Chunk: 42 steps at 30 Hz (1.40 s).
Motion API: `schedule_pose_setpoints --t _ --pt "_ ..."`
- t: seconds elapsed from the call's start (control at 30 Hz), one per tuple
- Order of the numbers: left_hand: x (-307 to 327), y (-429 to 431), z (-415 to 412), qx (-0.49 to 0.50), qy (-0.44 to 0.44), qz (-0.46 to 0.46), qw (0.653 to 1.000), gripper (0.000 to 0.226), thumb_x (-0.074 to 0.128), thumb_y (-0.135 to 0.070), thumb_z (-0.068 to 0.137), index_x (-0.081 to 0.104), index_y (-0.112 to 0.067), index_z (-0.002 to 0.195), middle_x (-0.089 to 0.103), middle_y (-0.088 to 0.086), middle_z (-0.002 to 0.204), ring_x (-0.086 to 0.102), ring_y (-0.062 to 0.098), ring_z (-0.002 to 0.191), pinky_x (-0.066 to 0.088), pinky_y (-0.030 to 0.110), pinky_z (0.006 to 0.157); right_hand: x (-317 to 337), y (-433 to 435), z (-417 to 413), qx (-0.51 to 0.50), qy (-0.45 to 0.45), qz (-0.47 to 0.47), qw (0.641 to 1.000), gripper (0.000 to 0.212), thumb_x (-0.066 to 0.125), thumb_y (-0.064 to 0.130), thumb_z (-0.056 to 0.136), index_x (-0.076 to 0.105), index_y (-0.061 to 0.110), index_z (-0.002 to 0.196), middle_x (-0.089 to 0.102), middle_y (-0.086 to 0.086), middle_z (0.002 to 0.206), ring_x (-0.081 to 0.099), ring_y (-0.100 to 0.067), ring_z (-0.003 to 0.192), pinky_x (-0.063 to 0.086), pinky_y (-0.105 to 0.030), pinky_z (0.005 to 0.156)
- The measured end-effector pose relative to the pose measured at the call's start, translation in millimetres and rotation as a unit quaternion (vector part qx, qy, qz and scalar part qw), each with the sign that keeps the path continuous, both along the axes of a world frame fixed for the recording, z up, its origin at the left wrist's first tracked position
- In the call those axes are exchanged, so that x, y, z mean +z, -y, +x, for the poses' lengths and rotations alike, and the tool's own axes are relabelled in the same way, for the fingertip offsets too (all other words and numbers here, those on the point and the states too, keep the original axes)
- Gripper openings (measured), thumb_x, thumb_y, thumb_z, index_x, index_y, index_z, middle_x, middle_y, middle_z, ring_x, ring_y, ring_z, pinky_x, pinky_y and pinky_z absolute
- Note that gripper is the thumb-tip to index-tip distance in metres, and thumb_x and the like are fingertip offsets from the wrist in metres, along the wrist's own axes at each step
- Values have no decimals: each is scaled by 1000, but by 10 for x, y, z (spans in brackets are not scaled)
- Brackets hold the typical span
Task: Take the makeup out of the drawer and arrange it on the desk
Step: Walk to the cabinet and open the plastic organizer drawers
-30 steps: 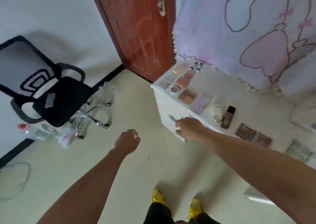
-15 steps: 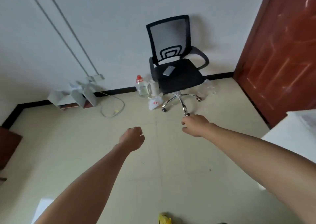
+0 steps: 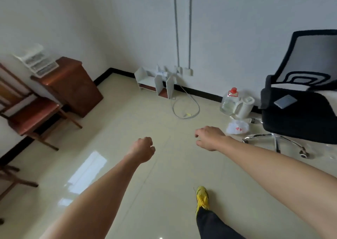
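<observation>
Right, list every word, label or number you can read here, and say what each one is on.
No text reads clearly.
Red marks on the white plastic bag: too blurred to read.
Dark bands on the stacked white trays: too blurred to tell if print.
On the clear bottle: no label legible.

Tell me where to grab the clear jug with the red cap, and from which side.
Probably best at the neck of the clear jug, just under the red cap, coming from above. It stands upright on the floor; the white kettle crowds one side and the wall is behind.
</observation>
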<state>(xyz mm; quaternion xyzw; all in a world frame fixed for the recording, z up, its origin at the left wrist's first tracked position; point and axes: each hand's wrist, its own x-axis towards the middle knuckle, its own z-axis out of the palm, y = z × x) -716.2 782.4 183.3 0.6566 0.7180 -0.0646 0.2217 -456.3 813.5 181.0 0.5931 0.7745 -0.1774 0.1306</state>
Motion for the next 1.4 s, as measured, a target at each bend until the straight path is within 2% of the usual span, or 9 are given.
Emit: schedule_pose_setpoints --t 0.1,0.27,0.57,0.73,0.93,1.17,1.4 --pt "9 -541 -317 67 6 4 998 31 49 -27 95 56 -16 122 58 11 121 60 29 102 50 34 83 -10 -788 -383 49 3 6 999 37 47 29 95 54 19 131 57 -8 129 57 -28 114 42 -32 82" --pt "86 -1296 -819 168 17 18 985 32 50 -29 95 56 -17 124 62 9 118 60 27 104 46 30 80 83 -2060 -1074 130 26 13 991 37 47 28 95 56 19 130 59 -8 129 58 -28 113 45 -33 85" --pt "-86 -2118 -2184 282 3 -4 959 32 49 -30 97 55 -15 124 61 8 120 60 26 105 43 27 74 16 -3521 -2761 268 39 0 963 42 46 29 95 52 22 136 57 -8 134 56 -28 119 44 -34 90" --pt "-182 -2979 -3219 301 7 2 954 32 50 -31 95 56 -16 123 59 8 122 60 27 104 45 28 74 -58 -4451 -3795 269 32 -1 963 41 49 30 96 52 22 136 56 -8 135 56 -28 119 43 -33 88" --pt "105 -3976 -4383 319 -8 24 947 24 49 -27 90 58 -15 109 61 8 108 60 28 92 49 31 72 136 -5484 -4846 231 -23 -9 973 41 52 38 93 55 26 132 62 -6 128 57 -29 116 47 -35 92" --pt "-34 -5046 -5361 336 17 30 941 22 51 -26 88 61 -15 104 64 8 104 61 30 95 51 32 76 74 -6635 -5921 264 -14 -1 964 38 51 38 94 55 27 131 62 -3 126 59 -27 114 45 -33 87" --pt "-207 -6239 -6534 396 45 37 916 12 52 -23 84 58 -14 79 64 7 84 63 32 85 48 30 66 -82 -8025 -7257 302 -27 -14 953 39 50 37 95 53 27 133 60 -4 128 57 -26 117 43 -33 89"
